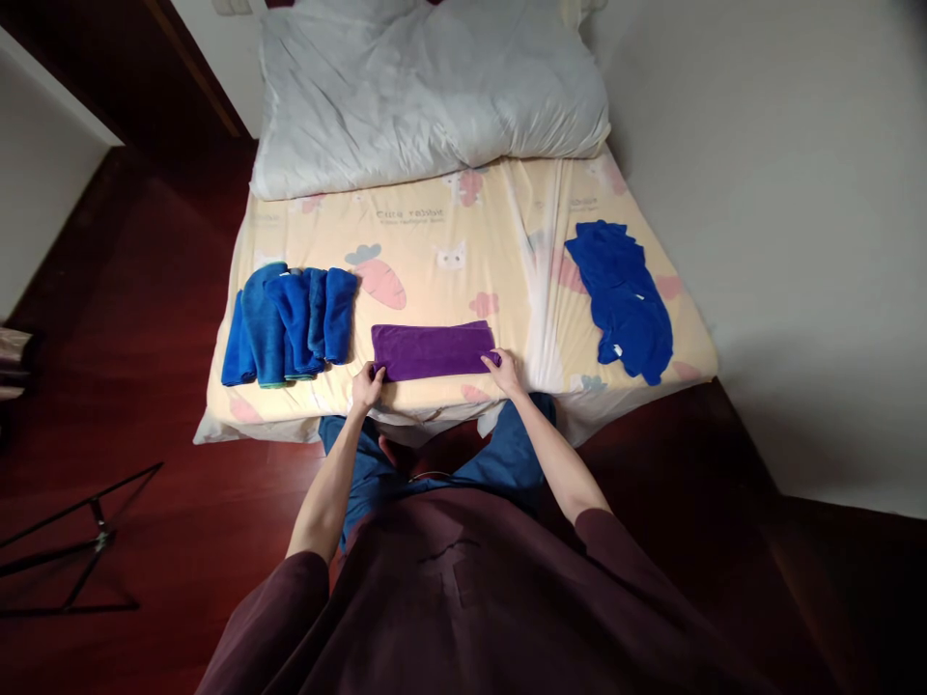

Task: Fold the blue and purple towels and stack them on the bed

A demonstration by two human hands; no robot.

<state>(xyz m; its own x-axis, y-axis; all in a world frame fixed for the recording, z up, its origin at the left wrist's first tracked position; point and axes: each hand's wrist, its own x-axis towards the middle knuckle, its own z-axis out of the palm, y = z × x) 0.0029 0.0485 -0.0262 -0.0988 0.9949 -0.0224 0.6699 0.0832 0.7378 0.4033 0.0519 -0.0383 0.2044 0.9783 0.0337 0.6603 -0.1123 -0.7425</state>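
A purple towel (pixel 433 349), folded into a long strip, lies near the front edge of the bed (pixel 463 241). My left hand (pixel 367 385) pinches its near left corner, fingers closed on the cloth. At the strip's right end, my right hand (pixel 502 370) grips the near right corner in the same way. Left of the purple towel lies a row of several folded blue towels (pixel 290 323). A loose heap of unfolded blue towels (pixel 623 297) sits on the bed's right side.
A rumpled white duvet (pixel 435 87) covers the far end of the bed. A white wall (pixel 797 241) runs along the right. Dark red wooden floor surrounds the bed, with a black tripod stand (pixel 79 550) at the lower left.
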